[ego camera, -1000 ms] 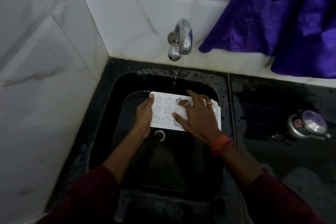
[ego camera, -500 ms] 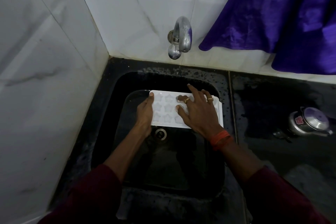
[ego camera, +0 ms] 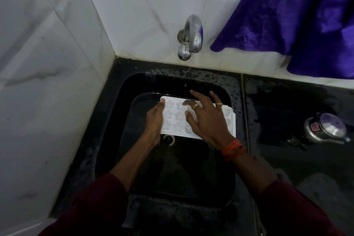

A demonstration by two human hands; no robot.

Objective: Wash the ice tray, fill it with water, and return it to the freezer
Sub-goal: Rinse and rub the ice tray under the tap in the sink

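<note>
While the left hand (ego camera: 154,122) grips the left edge of the white tray (ego camera: 173,119) over the black sink (ego camera: 134,86), the right hand (ego camera: 207,119) lies spread flat on its star moulds, fingers wide. Above hangs the tap (ego camera: 191,36); farther right, a purple cloth (ego camera: 298,19) and a steel pot (ego camera: 325,129).

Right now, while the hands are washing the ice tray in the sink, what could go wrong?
1. Only the left hand grips the ice tray, by one short edge, while the right hand rubs on top; the wet tray could slip into the sink.
2. The black counter looks wet, so the metal kettle there may get splashed.
</note>
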